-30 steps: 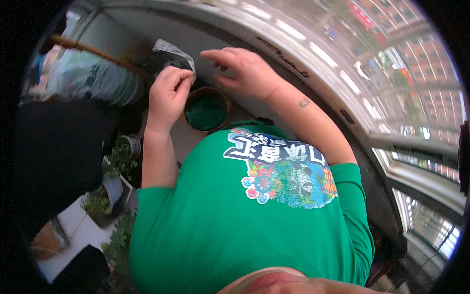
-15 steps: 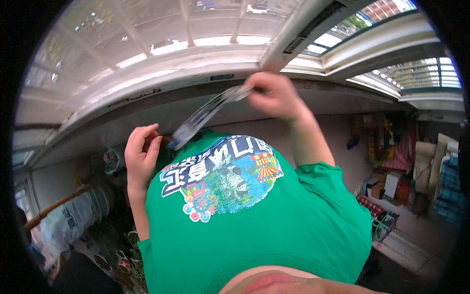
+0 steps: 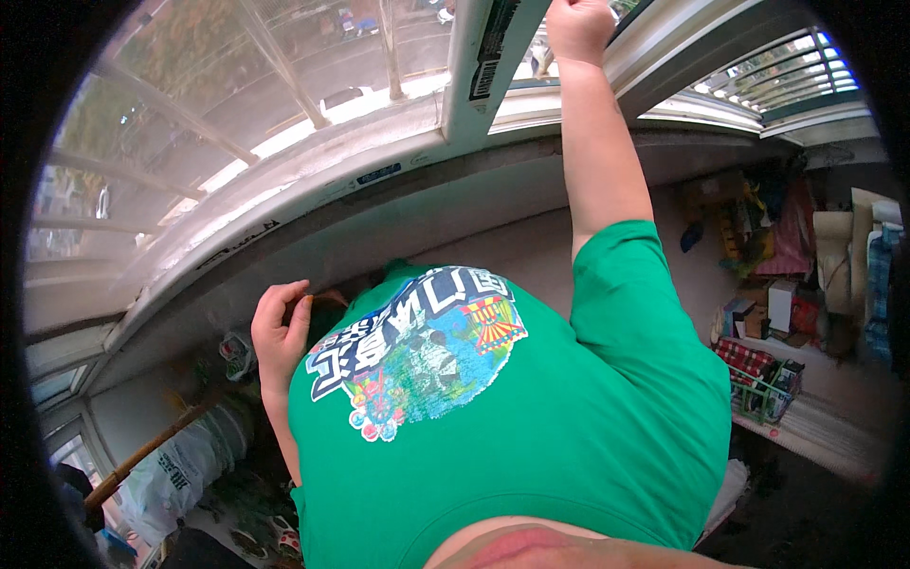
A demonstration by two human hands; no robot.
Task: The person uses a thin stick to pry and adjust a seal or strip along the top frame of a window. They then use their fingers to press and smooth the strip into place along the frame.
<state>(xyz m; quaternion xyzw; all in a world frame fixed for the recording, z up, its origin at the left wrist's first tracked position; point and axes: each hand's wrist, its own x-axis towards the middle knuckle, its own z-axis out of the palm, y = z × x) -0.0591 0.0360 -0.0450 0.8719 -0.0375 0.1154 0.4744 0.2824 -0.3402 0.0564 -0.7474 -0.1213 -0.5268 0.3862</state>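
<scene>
My right hand (image 3: 580, 30) is raised at the top of the view, by the open window gap (image 3: 536, 66), on a stretched arm. Its fingers are curled closed, and whatever is in them is hidden. My left hand (image 3: 277, 327) is low in front of my chest, close to the green T-shirt (image 3: 531, 436). Thumb and fingers come together there in a pinch. A small brownish bit shows beside the fingertips, too blurred to name.
A white window frame (image 3: 464, 119) and ledge run across the front, with bars (image 3: 275, 62) beyond the glass. At left are a wooden pole (image 3: 142, 460), a white plastic bag (image 3: 180, 474) and plants. A green wire basket (image 3: 758, 394), boxes and rolled material (image 3: 832, 251) lie at right.
My right hand has gone up and to the right, toward the window gap. The clear plastic packet that it held is out of sight. My left hand has barely shifted.
</scene>
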